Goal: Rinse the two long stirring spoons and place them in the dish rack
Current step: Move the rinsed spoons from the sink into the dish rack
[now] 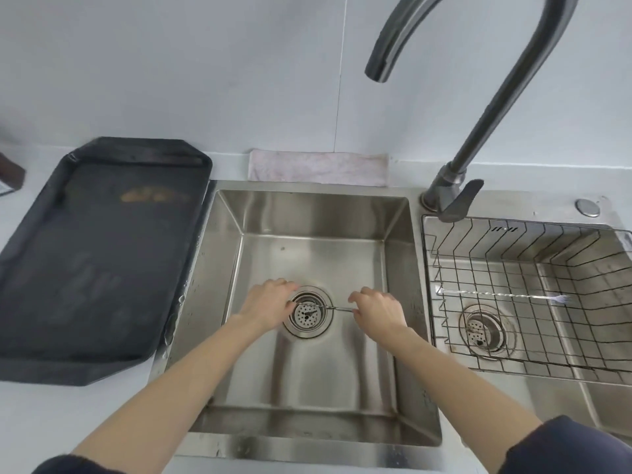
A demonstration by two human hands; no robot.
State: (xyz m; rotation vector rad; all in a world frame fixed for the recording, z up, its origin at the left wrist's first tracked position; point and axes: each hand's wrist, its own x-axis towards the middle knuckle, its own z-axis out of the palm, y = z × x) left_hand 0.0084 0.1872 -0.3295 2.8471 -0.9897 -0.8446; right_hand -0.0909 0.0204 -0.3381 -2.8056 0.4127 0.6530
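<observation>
Both of my hands are low in the left steel sink (pixel 307 388), over its drain. Between them runs a thin twisted metal stirring spoon (pixel 328 307), held level. My left hand (pixel 268 304) pinches its left end and my right hand (pixel 378 311) pinches its right end. A second long stirring spoon (pixel 502 295), with a small fork tip at its right end, lies flat across the wire dish rack (pixel 478 364) in the right basin. The faucet spout (pixel 379 68) hangs above with no water running.
A black tray (pixel 95 268) sits on the counter left of the sink. A folded pale cloth (pixel 318 167) lies behind the sink against the wall. The faucet base and lever (pixel 451 198) stand between the two basins. A round drain strainer (pixel 306 311) sits under my hands.
</observation>
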